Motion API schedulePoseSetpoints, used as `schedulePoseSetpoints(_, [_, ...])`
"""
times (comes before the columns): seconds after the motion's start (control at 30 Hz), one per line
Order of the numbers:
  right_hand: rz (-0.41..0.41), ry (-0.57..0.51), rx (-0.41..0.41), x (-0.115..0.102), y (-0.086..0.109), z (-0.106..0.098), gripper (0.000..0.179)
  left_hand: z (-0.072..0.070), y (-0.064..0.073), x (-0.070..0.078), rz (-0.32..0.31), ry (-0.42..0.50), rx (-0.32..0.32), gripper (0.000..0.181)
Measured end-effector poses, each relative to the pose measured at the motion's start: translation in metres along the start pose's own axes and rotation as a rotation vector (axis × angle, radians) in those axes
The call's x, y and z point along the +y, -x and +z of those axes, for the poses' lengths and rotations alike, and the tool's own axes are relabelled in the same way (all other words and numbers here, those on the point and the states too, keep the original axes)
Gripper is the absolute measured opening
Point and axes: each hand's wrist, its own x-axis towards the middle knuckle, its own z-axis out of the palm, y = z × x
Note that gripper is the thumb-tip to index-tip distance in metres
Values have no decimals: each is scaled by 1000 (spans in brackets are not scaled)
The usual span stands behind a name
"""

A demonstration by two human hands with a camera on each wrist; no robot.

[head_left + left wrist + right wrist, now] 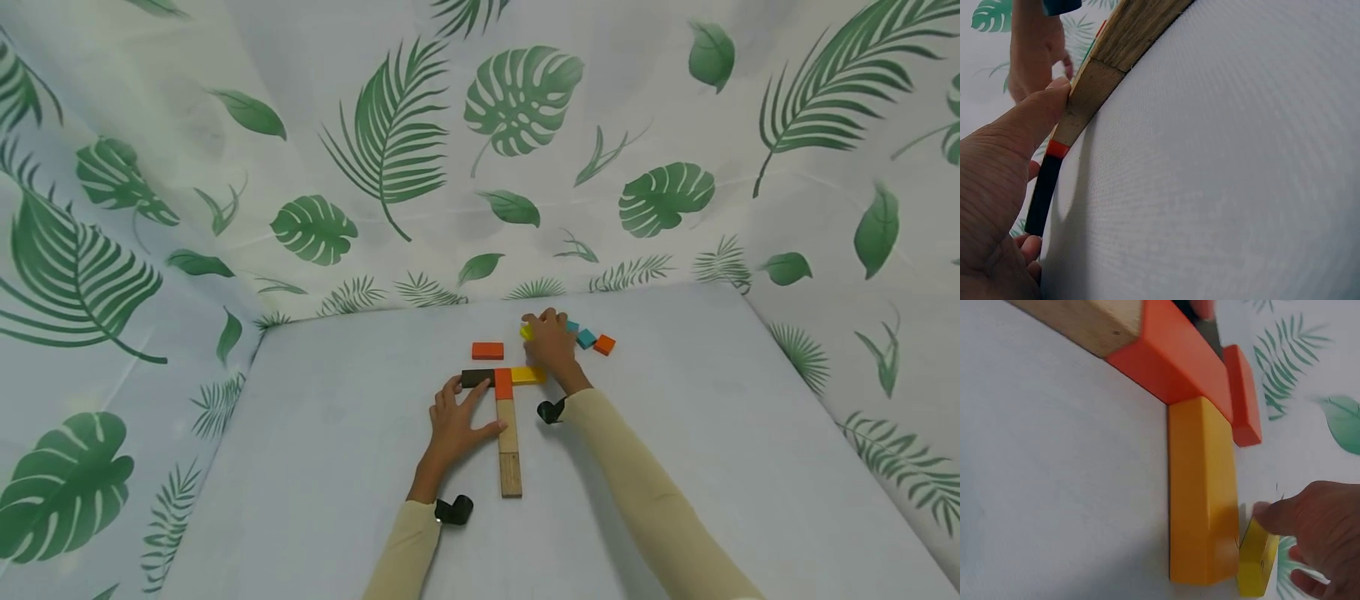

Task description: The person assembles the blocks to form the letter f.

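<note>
My left hand [453, 421] rests with spread fingers beside a T of blocks. Its thumb touches the upper wooden block [1085, 94], and other fingers lie by the black block [1043, 195]. A red block [503, 384] sits at the T's junction, between the black block and an orange-yellow block [1200, 500]. Another wooden block [511, 475] forms the foot of the stem. Beyond the T's right arm, my right hand [553, 342] pinches a yellow block [1255, 565] between thumb and fingers. That block is partly hidden by the hand in the head view.
A loose red-orange block [487, 351] lies behind the black one. To the right of my right hand are a teal block [586, 338] and an orange block [604, 344], with more teal partly hidden. Leaf-printed cloth [420, 250] rises behind the white tabletop [337, 433].
</note>
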Motion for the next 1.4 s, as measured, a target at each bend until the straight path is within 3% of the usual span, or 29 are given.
schedulePoseSetpoints(0.13, [-205,-5,36,-10,3,3,43,1,0,-2,12,3,6,79])
schedulePoseSetpoints(0.2, [-298,-50,-9,-14,4,5,43,2,-1,-2,14,5,2,79])
schedulePoseSetpoints(0.27, [-339,-97,-79,-17,4,8,45,3,-1,-2,19,8,-1,79])
schedulePoseSetpoints(0.4, [-315,-99,-152,-19,1,16,45,5,-1,-2,24,1,-9,79])
schedulePoseSetpoints(0.57, [-220,-119,-150,-16,1,16,51,6,-2,-1,22,-7,-11,79])
schedulePoseSetpoints(0.77, [-138,-45,-192,-10,0,10,56,3,-1,0,26,3,6,79])
schedulePoseSetpoints(0.87, [-129,-45,-227,-10,-2,7,57,2,-1,0,24,-2,10,79])
schedulePoseSetpoints(1.1, [-138,-159,-329,-2,-10,3,67,2,-1,0,19,8,1,79])
schedulePoseSetpoints(1.4, [-183,-269,-341,6,-13,4,64,1,-1,-4,15,-22,14,78])
